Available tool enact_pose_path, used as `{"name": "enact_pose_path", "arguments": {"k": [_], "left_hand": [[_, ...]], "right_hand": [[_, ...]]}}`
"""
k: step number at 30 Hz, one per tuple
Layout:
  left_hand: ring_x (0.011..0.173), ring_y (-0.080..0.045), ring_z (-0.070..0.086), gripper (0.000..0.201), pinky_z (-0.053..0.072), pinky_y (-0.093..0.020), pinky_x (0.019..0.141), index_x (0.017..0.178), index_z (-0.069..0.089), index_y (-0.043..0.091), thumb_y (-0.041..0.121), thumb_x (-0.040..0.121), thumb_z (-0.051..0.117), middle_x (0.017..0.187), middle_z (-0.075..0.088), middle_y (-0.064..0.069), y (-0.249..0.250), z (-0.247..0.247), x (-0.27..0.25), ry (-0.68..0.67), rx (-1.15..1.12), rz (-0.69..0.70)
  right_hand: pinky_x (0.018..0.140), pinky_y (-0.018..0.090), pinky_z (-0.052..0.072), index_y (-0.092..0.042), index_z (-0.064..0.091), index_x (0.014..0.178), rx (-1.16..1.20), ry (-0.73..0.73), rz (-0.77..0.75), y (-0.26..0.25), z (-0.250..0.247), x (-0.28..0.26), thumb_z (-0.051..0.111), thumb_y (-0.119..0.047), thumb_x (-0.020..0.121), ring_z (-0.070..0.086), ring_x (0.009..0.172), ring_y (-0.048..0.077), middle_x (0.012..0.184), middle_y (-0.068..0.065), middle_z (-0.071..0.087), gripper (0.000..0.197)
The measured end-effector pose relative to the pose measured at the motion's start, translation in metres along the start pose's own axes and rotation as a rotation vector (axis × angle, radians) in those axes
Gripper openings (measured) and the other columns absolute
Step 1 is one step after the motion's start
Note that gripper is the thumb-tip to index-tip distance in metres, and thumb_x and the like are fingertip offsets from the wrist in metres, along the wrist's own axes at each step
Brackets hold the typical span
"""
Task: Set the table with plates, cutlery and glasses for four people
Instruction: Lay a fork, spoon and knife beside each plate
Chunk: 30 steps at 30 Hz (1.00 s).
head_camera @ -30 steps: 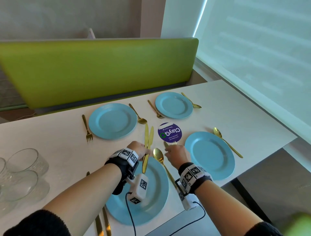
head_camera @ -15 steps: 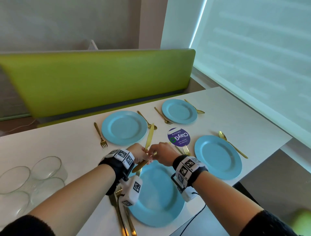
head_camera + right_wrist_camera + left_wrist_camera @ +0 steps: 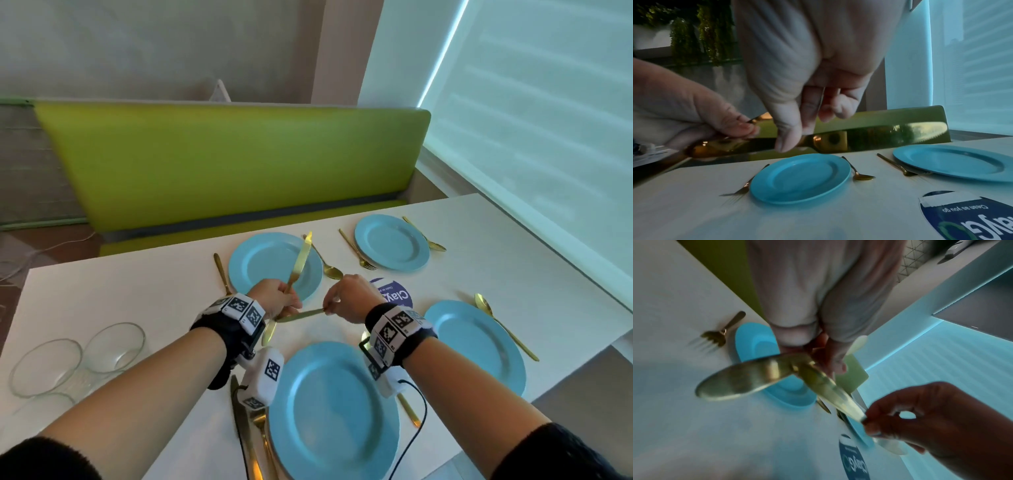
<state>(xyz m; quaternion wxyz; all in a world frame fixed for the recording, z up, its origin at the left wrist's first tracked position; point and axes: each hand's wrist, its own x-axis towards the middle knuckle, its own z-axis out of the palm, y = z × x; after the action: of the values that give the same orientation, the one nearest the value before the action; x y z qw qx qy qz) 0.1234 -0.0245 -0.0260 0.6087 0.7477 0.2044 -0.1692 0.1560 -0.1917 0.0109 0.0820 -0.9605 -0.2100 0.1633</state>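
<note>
Since the earlier frame, both hands have risen off the table [image 3: 513,240] and two gold knives have separated: one now points up and away over the far-left plate [image 3: 260,260], the other lies nearly level between the hands. Four blue plates are set: near plate [image 3: 334,407], right plate [image 3: 476,346], far-right plate [image 3: 392,241]. Glass bowls [image 3: 78,359] stand well apart at the table's left edge. Left hand [image 3: 274,298] is clenched round the handle of the raised knife [image 3: 301,258], whose blade extends beyond the fingers; the wrist view shows the same hand also touching the near end of the level knife [image 3: 299,315]. Right hand [image 3: 349,296] pinches that knife's other end between thumb and fingertips [image 3: 869,420], the blade spanning the gap between the two hands above the table. Forks and spoons lie beside the far plates; a spoon [image 3: 503,325] lies right of the right plate.
</note>
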Motion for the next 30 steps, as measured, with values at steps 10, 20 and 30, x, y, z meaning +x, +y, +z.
{"name": "enact_pose_path", "arguments": {"k": [10, 20, 30], "left_hand": [[0.057, -0.022, 0.056, 0.019, 0.053, -0.029, 0.059, 0.077, 0.051, 0.001, 0.001, 0.095, 0.044, 0.062, 0.060, -0.013, 0.014, -0.035, 0.063, 0.243, -0.223, -0.136], [0.057, -0.023, 0.051, 0.028, 0.048, -0.029, 0.061, 0.071, 0.048, 0.005, -0.010, 0.092, 0.039, 0.066, 0.053, -0.015, 0.014, -0.031, 0.090, 0.283, -0.292, -0.203], [0.059, -0.020, 0.053, 0.024, 0.051, -0.024, 0.054, 0.073, 0.047, 0.005, -0.004, 0.095, 0.043, 0.069, 0.054, -0.014, 0.014, -0.037, 0.100, 0.303, -0.276, -0.246]], "right_hand": [[0.072, 0.027, 0.047, -0.010, 0.068, 0.100, -0.019, 0.072, 0.407, 0.071, -0.020, 0.115, 0.055, -0.026, 0.088, 0.062, 0.090, 0.022, 0.091, 0.004, 0.062, 0.024], [0.072, 0.028, 0.050, -0.007, 0.045, 0.060, 0.207, 0.085, 0.612, 0.108, 0.006, 0.190, 0.058, -0.012, 0.083, 0.054, 0.077, 0.024, 0.081, 0.009, 0.057, 0.027], [0.068, 0.028, 0.049, -0.004, 0.057, 0.073, 0.289, 0.056, 0.657, 0.117, 0.022, 0.216, 0.062, -0.016, 0.083, 0.058, 0.077, 0.027, 0.087, 0.012, 0.061, 0.017]]}}
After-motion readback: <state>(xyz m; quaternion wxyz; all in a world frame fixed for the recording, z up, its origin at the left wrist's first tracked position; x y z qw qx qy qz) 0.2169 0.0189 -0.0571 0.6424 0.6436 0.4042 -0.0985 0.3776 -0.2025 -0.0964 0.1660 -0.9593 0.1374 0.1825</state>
